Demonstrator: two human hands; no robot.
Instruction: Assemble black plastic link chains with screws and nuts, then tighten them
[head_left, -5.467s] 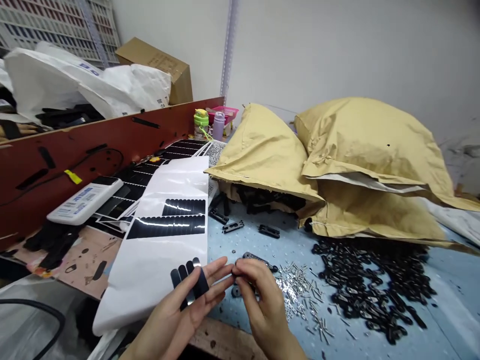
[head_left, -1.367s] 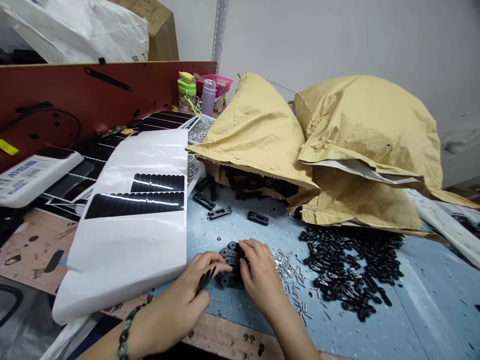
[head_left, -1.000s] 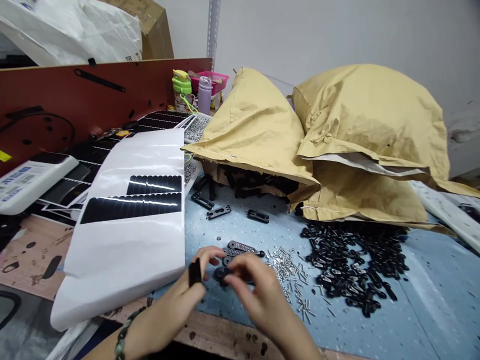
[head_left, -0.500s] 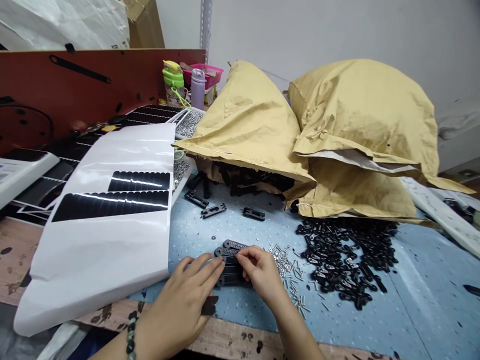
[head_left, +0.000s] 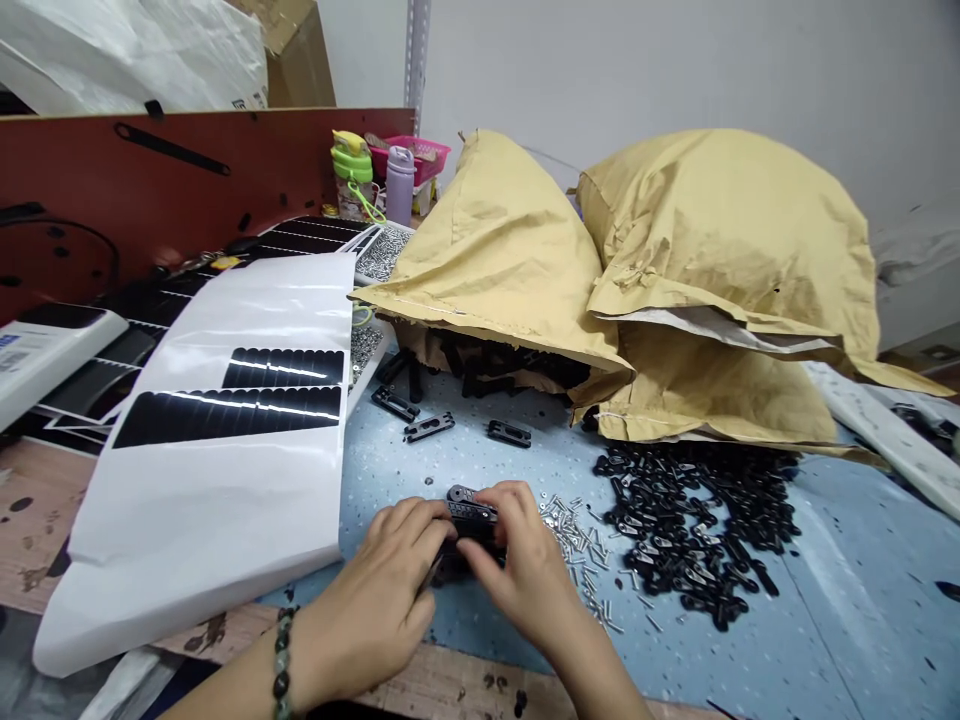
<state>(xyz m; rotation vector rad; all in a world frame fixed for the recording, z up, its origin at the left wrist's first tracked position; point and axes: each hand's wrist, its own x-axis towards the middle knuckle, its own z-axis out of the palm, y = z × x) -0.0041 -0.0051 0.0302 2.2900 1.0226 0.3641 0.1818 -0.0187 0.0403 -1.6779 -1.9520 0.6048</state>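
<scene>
Near the front edge of the table, my left hand (head_left: 394, 585) has its fingers curled at the left end of a black plastic part (head_left: 471, 511). From the right, my right hand (head_left: 521, 560) pinches the same part, thumb below and fingers over its end. The part is narrow, with a textured top, and tilts up a little. A second grey-black part with a rounded, holed end (head_left: 459, 493) lies just behind it. More dark parts underneath are mostly hidden by my hands. Loose silver screws (head_left: 577, 545) lie scattered right beside my right hand.
A heap of small black parts (head_left: 701, 520) spreads to the right. Behind, an open yellow paper sack (head_left: 510, 230) spills black pieces, and a fuller sack (head_left: 735, 220) stands beside it. White sticker sheets (head_left: 225, 500) lie at left. Bottles (head_left: 400, 185) stand at the back.
My hands have closed around one black part, which is now lifted and tilted from the row of parts. My right hand has gone from a fingertip pinch to a wider grip.
</scene>
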